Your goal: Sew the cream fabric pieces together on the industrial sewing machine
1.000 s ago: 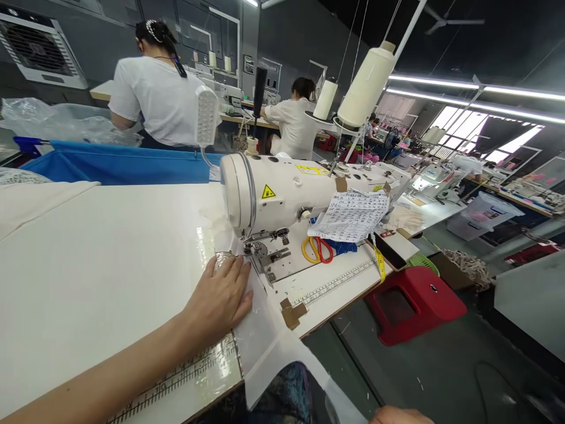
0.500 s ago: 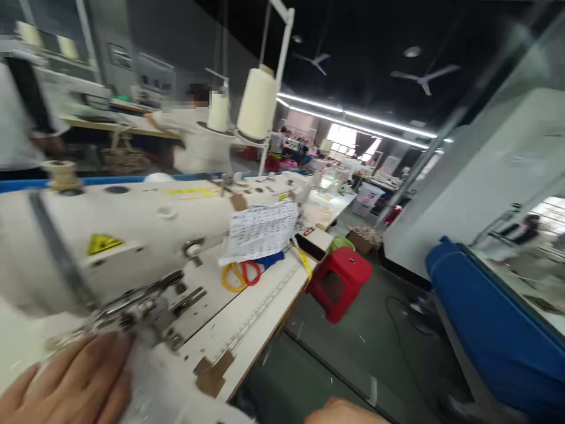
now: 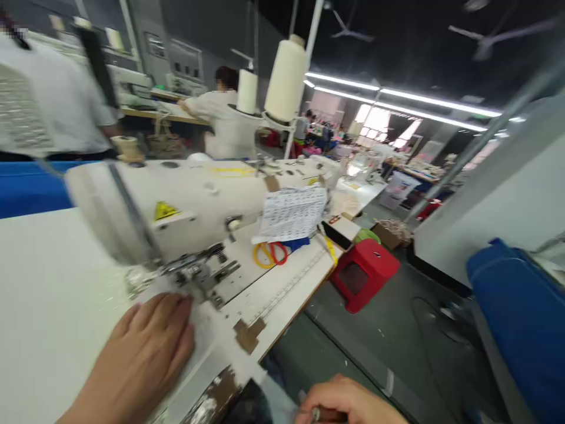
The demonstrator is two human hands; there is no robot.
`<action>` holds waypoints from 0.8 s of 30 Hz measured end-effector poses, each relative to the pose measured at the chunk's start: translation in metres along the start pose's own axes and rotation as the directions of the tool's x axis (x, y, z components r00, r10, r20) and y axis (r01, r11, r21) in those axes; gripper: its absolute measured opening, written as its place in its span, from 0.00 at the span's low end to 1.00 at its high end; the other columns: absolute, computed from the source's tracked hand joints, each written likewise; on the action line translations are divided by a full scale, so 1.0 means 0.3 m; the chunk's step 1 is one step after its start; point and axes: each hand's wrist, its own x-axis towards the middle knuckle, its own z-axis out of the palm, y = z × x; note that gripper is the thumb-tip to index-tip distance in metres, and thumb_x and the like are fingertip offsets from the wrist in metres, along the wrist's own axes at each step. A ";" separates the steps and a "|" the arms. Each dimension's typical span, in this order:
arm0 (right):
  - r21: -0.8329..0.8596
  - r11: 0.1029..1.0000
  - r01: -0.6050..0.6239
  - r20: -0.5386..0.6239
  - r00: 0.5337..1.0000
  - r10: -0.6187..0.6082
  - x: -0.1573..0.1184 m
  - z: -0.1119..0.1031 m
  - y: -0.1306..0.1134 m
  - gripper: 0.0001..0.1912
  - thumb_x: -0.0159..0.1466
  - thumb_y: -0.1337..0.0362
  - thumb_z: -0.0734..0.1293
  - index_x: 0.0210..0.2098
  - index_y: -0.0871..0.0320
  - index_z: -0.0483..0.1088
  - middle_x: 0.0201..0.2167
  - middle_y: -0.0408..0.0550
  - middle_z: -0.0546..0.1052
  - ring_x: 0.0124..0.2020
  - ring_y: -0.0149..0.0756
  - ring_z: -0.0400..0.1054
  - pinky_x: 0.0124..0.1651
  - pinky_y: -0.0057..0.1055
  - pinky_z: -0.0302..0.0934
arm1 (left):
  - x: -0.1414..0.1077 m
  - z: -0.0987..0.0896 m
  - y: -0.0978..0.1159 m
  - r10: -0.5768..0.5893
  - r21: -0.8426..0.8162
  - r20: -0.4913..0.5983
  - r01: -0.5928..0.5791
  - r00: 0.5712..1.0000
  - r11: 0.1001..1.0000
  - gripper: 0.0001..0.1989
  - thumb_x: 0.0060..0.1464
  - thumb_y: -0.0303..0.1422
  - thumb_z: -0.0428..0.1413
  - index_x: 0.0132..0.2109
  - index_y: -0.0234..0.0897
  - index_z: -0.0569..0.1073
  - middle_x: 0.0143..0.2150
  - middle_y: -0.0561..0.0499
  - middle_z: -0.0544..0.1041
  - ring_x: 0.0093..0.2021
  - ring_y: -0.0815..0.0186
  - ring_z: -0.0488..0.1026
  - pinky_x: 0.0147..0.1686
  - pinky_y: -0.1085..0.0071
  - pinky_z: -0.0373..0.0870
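My left hand [image 3: 150, 341] rests palm down on sheer white fabric [image 3: 207, 330] beside the needle area of a white sewing machine [image 3: 198, 194]. Its fingers lie together, stretched over the cloth. Low in the view, beyond the table's front edge, my right hand [image 3: 348, 400] is closed. A small metallic end shows at its fingers, too little to name the thing. The fabric drapes off the table toward that hand; whether the fingers also grip it I cannot tell. Orange and red scissors handles [image 3: 270, 254] stick out under a printed paper sheet [image 3: 291, 213].
A ruler strip [image 3: 286, 288] and brown tape [image 3: 249, 335] lie along the table edge. To the right are a red stool [image 3: 368, 271] and a blue-covered bundle [image 3: 512, 312]. Thread cones [image 3: 286, 82] stand behind the machine. Two people work beyond it.
My view has swung left, so the machine sits further right and more white tabletop shows. My right hand has come further into view. The left hand remains on the fabric by the needle.
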 end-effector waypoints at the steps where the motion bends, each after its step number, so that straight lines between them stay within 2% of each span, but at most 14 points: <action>1: 0.003 1.000 0.001 0.015 1.000 -0.001 0.011 0.001 0.001 0.25 0.66 0.39 0.67 0.41 0.52 0.83 0.23 0.48 0.75 0.26 0.38 0.68 0.30 0.26 0.64 | 0.016 -0.027 0.020 0.009 0.055 -0.014 -0.008 1.000 0.998 0.25 0.65 0.40 0.42 0.52 0.32 0.79 0.51 0.35 0.79 0.55 0.42 0.72 0.53 0.43 0.70; 4: -0.015 0.999 0.032 0.013 0.999 -0.032 0.042 0.008 0.014 0.25 0.67 0.39 0.66 0.41 0.53 0.83 0.22 0.48 0.74 0.26 0.37 0.66 0.30 0.27 0.63 | 0.046 -0.071 0.044 0.005 0.150 -0.005 -0.004 1.000 0.989 0.25 0.66 0.37 0.42 0.54 0.28 0.77 0.51 0.34 0.79 0.55 0.45 0.73 0.53 0.48 0.71; 9: -0.049 0.996 0.074 0.011 0.997 -0.074 0.072 0.023 0.033 0.24 0.68 0.41 0.66 0.42 0.55 0.82 0.25 0.46 0.74 0.25 0.34 0.66 0.32 0.25 0.62 | 0.036 -0.082 0.054 -0.003 0.177 -0.011 0.004 1.000 0.984 0.25 0.67 0.36 0.41 0.54 0.25 0.76 0.52 0.34 0.78 0.54 0.47 0.73 0.53 0.49 0.69; 13: -0.049 0.999 0.020 0.069 0.997 -0.016 0.099 0.034 0.045 0.23 0.68 0.44 0.67 0.45 0.56 0.80 0.29 0.48 0.77 0.28 0.35 0.71 0.35 0.27 0.64 | 0.035 -0.086 0.064 -0.019 0.160 0.008 0.018 1.000 0.987 0.25 0.67 0.36 0.40 0.55 0.26 0.75 0.53 0.34 0.78 0.55 0.48 0.72 0.54 0.50 0.68; 17: 0.040 0.998 -0.047 0.122 0.992 0.042 0.132 0.052 0.048 0.26 0.68 0.42 0.66 0.47 0.59 0.78 0.30 0.48 0.75 0.28 0.36 0.74 0.33 0.28 0.65 | 0.036 -0.087 0.069 -0.038 0.157 0.025 0.033 0.999 0.987 0.24 0.67 0.35 0.40 0.55 0.28 0.75 0.54 0.35 0.77 0.57 0.49 0.71 0.56 0.51 0.67; 24: 0.097 0.993 0.064 0.199 0.976 -0.082 0.194 0.064 0.030 0.27 0.71 0.41 0.63 0.48 0.61 0.75 0.27 0.47 0.75 0.24 0.34 0.74 0.31 0.26 0.64 | 0.033 -0.086 0.072 0.015 0.178 -0.036 -0.008 0.999 0.984 0.21 0.67 0.34 0.43 0.54 0.26 0.75 0.53 0.35 0.77 0.56 0.47 0.71 0.55 0.51 0.66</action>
